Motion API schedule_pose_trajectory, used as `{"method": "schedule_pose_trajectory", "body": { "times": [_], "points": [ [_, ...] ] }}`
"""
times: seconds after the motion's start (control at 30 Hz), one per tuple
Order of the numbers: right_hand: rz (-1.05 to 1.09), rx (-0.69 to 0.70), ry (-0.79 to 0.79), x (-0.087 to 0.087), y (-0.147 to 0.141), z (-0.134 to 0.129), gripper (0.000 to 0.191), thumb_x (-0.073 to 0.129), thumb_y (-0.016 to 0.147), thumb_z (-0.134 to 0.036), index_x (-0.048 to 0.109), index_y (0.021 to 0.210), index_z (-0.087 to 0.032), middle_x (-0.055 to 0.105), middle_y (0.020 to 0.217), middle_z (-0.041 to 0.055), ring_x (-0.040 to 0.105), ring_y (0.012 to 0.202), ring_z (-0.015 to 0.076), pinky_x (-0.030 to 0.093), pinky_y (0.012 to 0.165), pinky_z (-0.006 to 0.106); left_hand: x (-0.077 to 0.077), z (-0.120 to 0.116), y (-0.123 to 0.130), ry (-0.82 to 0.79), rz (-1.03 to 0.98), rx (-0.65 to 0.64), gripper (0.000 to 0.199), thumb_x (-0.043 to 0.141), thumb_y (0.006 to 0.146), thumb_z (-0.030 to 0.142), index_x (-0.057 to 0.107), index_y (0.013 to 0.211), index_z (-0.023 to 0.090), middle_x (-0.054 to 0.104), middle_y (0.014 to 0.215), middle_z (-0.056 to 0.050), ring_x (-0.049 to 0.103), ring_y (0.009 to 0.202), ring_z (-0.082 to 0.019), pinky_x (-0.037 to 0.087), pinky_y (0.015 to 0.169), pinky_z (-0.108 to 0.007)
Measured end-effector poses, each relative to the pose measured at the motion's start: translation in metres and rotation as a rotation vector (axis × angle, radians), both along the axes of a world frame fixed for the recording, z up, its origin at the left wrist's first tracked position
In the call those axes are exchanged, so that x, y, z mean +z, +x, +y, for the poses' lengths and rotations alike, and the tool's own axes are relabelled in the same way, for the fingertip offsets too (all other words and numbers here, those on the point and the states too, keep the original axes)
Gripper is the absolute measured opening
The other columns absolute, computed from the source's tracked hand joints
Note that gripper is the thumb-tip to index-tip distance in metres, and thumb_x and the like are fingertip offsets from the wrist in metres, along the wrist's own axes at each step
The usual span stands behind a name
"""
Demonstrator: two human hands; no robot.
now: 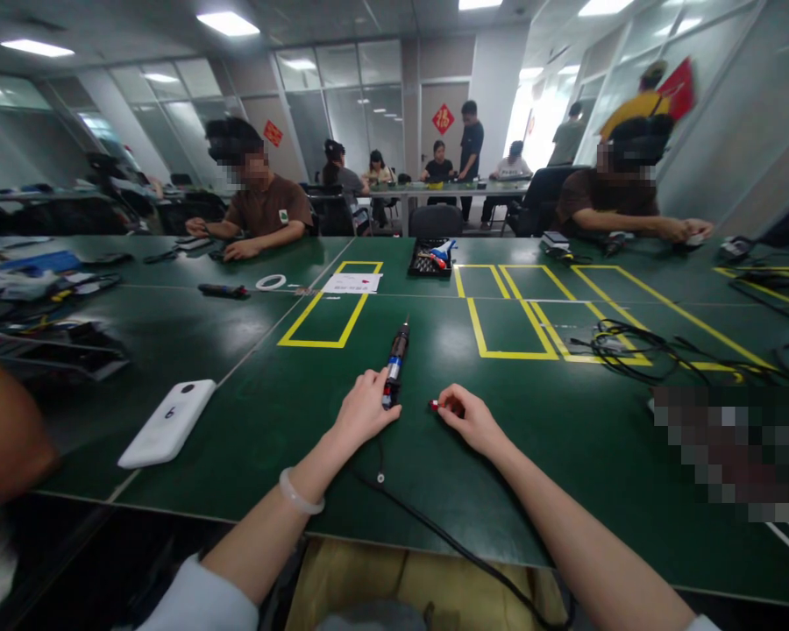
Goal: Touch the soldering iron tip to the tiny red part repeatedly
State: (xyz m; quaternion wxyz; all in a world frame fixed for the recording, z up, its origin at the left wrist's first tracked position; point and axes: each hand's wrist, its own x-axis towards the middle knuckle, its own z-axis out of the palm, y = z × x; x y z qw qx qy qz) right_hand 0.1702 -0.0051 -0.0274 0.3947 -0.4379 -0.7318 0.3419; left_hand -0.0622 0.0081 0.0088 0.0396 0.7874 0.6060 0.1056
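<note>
My left hand (361,410) is closed around the lower end of an electric screwdriver (398,350), which lies low over the green table with its thin bit directed away from me. A black cable (447,536) runs from beneath that hand toward the table's front edge. To the right, my right hand (472,418) pinches a small red piece (433,406) with a pale spot; its exact kind is too small to make out. The two hands are a short distance apart. A small round end on a thin cord (380,478) shows just in front of my left hand.
A white phone-shaped case (169,425) lies at left. Further back are a paper sheet (353,283), a tape roll (271,282), another dark screwdriver (223,291) and a black tray (430,259) of tools. Black cables (637,346) tangle at right. Co-workers sit across the table; a blurred arm (6,429) intrudes left.
</note>
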Motion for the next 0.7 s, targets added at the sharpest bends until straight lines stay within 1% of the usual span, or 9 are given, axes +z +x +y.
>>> {"method": "schedule_pose_trajectory", "body": {
  "times": [0.13,0.23,0.4,0.53,0.7],
  "points": [
    [-0.002,-0.046,0.046,0.000,0.002,0.000,0.003,0.053,0.081,-0.018,0.053,0.084,-0.019,0.052,0.077,-0.0011,0.047,0.065,0.0120,0.038,0.062,0.024,-0.004,-0.005,0.035,0.013,-0.030,-0.096,0.068,0.059,0.076,0.044,0.037,0.135,0.020,0.051,0.112,-0.010,0.049,0.104,-0.024,0.044,0.085,-0.032],
    [0.006,-0.064,0.076,-0.001,0.003,0.001,0.005,0.053,0.080,-0.016,0.052,0.084,-0.019,0.051,0.077,-0.0011,0.048,0.066,0.0127,0.039,0.062,0.024,-0.007,-0.009,0.049,0.024,-0.055,-0.138,0.068,0.058,0.076,0.042,0.036,0.136,0.019,0.050,0.111,-0.010,0.050,0.103,-0.024,0.044,0.084,-0.033],
    [-0.019,-0.034,0.123,-0.006,0.002,0.003,0.007,0.053,0.080,-0.014,0.053,0.084,-0.019,0.052,0.080,-0.0005,0.048,0.067,0.0129,0.040,0.064,0.025,-0.008,-0.012,0.052,0.018,-0.091,-0.152,0.068,0.058,0.077,0.042,0.034,0.137,0.019,0.051,0.112,-0.009,0.050,0.103,-0.023,0.044,0.087,-0.033],
    [-0.071,-0.015,0.147,-0.010,-0.001,0.005,0.007,0.055,0.081,-0.014,0.056,0.085,-0.020,0.052,0.080,0.0000,0.049,0.069,0.0134,0.040,0.066,0.026,-0.008,-0.012,0.052,0.020,-0.080,-0.147,0.065,0.058,0.078,0.042,0.037,0.135,0.019,0.051,0.111,-0.009,0.051,0.102,-0.023,0.044,0.085,-0.033],
    [-0.076,-0.028,0.147,-0.007,-0.001,0.003,0.006,0.057,0.084,-0.017,0.061,0.088,-0.020,0.053,0.089,0.0030,0.053,0.074,0.0144,0.044,0.071,0.027,-0.007,-0.014,0.055,0.059,-0.047,-0.141,0.063,0.058,0.078,0.043,0.038,0.133,0.020,0.051,0.110,-0.008,0.051,0.100,-0.023,0.043,0.084,-0.033]
  ]
}}
